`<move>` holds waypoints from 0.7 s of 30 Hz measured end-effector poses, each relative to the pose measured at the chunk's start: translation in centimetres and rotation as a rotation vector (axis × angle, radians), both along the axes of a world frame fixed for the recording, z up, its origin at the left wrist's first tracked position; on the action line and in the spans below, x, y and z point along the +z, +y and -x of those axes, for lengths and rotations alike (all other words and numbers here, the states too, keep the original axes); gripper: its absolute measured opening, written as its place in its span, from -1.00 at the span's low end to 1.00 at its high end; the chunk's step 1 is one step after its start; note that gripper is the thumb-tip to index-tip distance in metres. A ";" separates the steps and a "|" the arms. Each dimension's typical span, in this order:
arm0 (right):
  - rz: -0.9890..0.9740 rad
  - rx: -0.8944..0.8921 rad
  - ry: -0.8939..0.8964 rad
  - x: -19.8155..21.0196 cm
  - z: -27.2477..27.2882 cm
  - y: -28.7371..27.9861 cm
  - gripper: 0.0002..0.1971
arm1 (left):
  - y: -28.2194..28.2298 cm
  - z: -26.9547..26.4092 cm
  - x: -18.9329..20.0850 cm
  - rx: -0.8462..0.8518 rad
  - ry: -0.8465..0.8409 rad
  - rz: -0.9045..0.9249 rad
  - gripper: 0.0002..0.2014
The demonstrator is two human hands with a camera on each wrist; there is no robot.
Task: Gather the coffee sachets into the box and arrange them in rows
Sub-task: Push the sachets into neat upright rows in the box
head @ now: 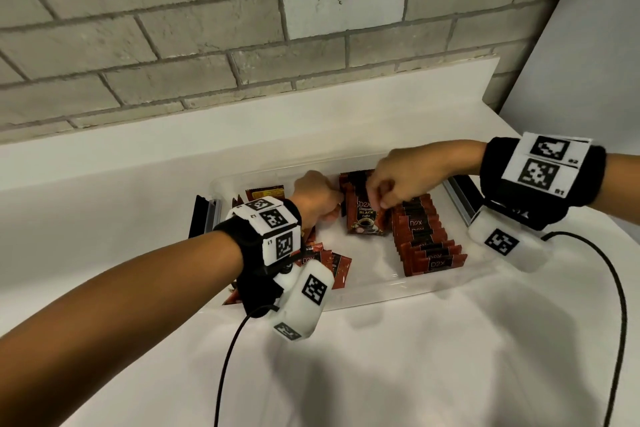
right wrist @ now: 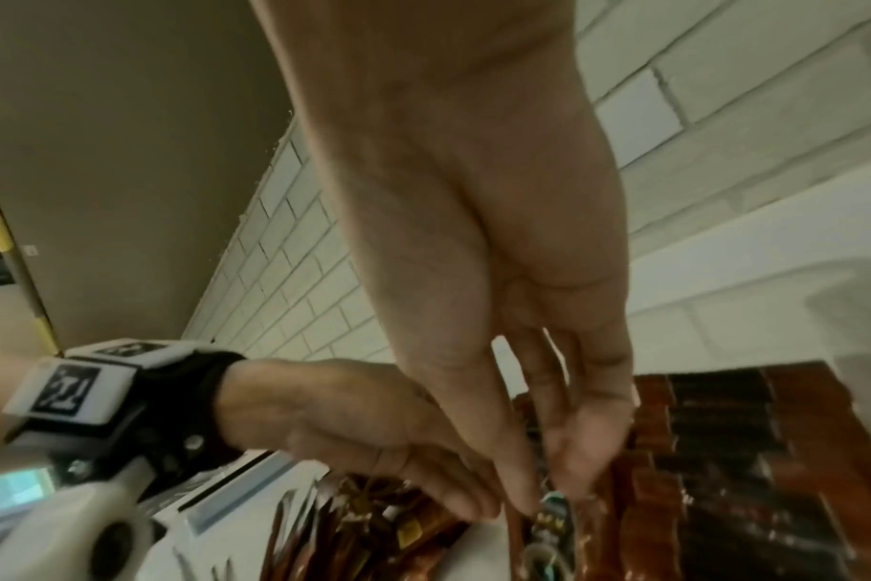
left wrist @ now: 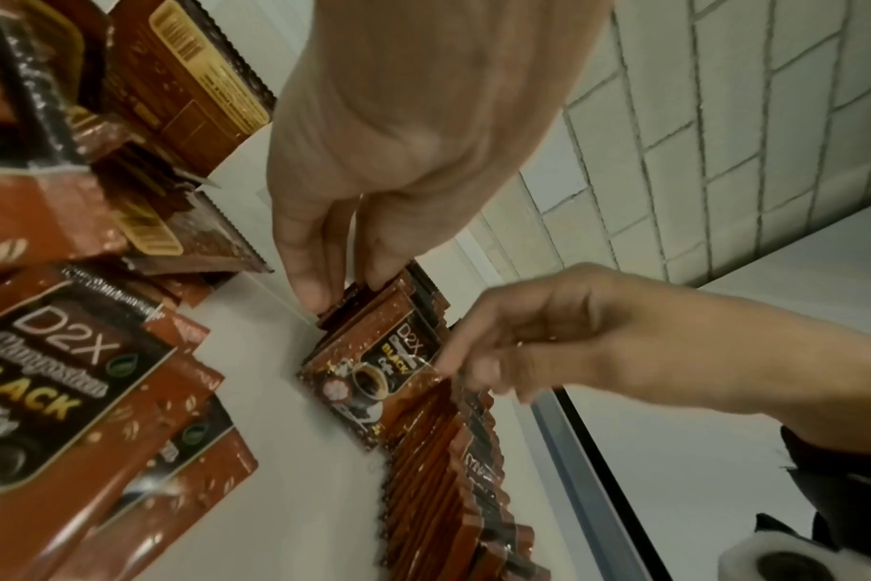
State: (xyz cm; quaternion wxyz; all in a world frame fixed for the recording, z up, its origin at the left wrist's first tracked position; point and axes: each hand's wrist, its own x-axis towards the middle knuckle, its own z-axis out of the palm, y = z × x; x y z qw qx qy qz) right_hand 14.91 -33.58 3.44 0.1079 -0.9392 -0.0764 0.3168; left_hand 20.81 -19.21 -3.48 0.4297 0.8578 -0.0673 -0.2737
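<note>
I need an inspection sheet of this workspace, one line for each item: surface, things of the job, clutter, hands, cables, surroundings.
Surface: white counter, shadows on it.
Job's things: clear box on the counter; row of sachets standing along its right side; small stack of sachets upright at the row's far end; loose sachets heaped at the left side.
Clutter: nothing seen.
Hands: left hand pinches the small stack's left edge; right hand has fingertips on its right edge, grip unclear.
Cables: black cables run from both wrist units toward the viewer.
Surroundings: grey brick wall behind; plain wall on the right.
</note>
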 end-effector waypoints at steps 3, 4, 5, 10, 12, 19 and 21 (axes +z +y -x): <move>0.152 0.166 0.047 -0.8 0.4 0.7 -0.66 | 0.3 -0.3 0.5 -0.007 0.012 0.017 -0.87; 0.183 0.192 0.045 -1.0 0.5 0.9 -0.62 | 0.5 -0.3 0.6 -0.003 0.013 0.024 -0.87; 0.204 0.209 0.045 -1.3 0.5 0.9 -0.60 | 0.7 -0.4 0.9 0.005 0.013 0.029 -0.88; 0.237 0.242 0.018 -1.4 0.3 1.1 -0.60 | 1.6 -0.4 2.0 -0.041 -0.050 -0.030 -0.85; 0.245 0.255 0.023 -1.5 0.1 1.0 -0.59 | 2.4 -0.3 2.6 -0.095 -0.114 -0.080 -0.88; 0.241 0.238 0.056 -1.3 0.1 1.0 -0.60 | 6.7 -0.2 4.6 -0.094 -0.211 -0.042 -0.93; 0.143 0.178 0.034 -1.1 -0.1 0.7 -0.64 | 7.8 0.0 5.1 -0.041 -0.184 0.031 -0.91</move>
